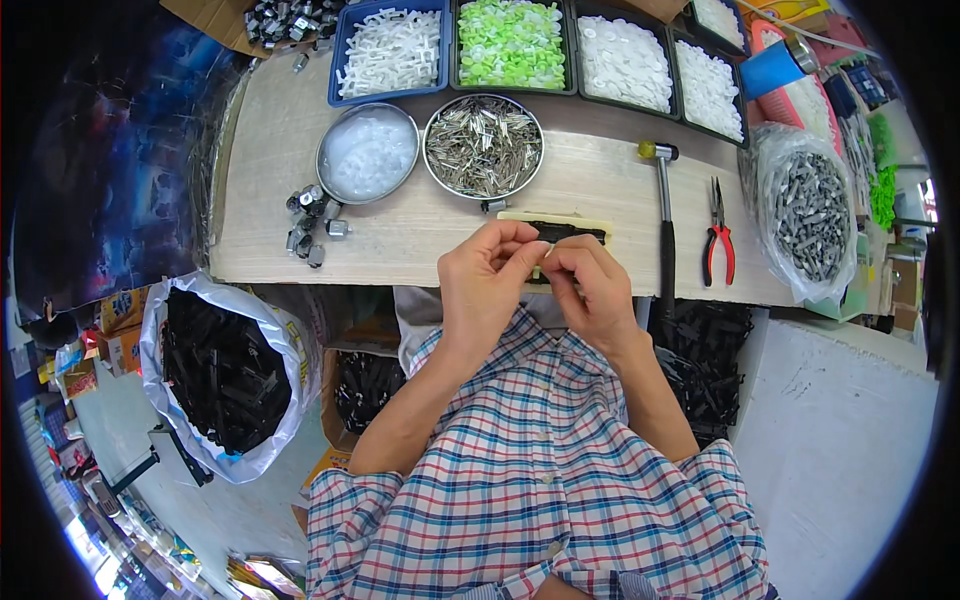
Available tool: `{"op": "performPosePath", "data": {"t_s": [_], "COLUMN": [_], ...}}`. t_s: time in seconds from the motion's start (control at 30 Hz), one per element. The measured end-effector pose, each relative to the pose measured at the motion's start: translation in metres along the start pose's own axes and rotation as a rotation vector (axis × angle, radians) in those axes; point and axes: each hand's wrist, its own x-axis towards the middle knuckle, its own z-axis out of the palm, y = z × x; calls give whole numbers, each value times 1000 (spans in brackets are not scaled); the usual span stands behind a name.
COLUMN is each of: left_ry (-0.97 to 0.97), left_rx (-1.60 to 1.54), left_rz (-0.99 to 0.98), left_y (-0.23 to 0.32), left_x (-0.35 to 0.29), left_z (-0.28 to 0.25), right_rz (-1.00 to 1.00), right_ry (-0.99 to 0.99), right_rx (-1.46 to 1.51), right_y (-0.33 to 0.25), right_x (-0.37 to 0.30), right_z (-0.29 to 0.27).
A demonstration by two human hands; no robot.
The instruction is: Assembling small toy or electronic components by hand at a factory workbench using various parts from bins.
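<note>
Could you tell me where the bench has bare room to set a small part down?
The table is bare along its left end, left of the clear-parts bowl, and between the hammer and pliers. The back row of trays is packed, and both hands crowd the front middle.

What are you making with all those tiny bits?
A person in a checked shirt sits at a wooden workbench, both hands together just above its front edge. The left hand and the right hand pinch a small part between their fingertips; it is too small to tell what it is. Right behind the hands lies a pale block with a dark strip. Farther back sit a round bowl of little metal pieces and trays of white and green plastic parts. A hammer and red pliers lie untouched to the right.
</note>
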Motion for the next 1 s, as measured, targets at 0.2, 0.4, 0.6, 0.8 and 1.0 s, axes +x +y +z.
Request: {"op": "performPosePath", "data": {"t_s": [0.2,0.4,0.6,0.8,1.0], "left_ry": [146,-66,-240,-217,-146], "left_rx": [490,688,905,914,820], "left_rz": [544,1006,1049,933,989], "left_y": [-21,-47,-55,-56,-51], "left_x": [1,18,20,15,24], "left_z": [-4,-26,-30,-24,-24], "right_rz": [-144,-123,-121,-116,-41], "right_ry": [67,-31,-56,-90,-138], "right_rx": [-363,-384,-368,-380,-173], "right_y": [25,45,47,43,41], "right_x": [11,19,20,20,48], "right_z": [2,5,8,5,-11]}}
